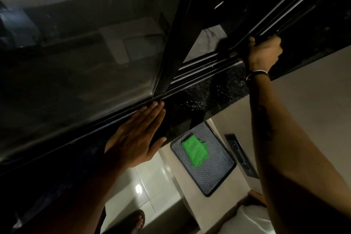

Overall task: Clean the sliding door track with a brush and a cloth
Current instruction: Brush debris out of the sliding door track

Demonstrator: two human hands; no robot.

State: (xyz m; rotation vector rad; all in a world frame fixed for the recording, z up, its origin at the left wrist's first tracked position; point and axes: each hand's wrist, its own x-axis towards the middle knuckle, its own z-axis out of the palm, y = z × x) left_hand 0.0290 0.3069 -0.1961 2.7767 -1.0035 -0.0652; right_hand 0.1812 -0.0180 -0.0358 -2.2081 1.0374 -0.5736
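- A sandalled foot [139,219] stands on the pale tiled floor [152,182].
- A green cloth [195,151] lies folded on a grey dotted tray [212,175], on the low pale bench [284,112] under the sill.
- The left hand [135,136] lies flat, fingers straight and together, on the dark granite sill [201,95], fingertips at the sliding door track [199,67].
- Farther along the track, the right hand [263,51] is curled closed; no brush can be made out in it.

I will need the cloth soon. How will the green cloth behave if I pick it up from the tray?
The green cloth is probably floppy: it lies folded and rumpled. Likely light, so the tray should stay put.
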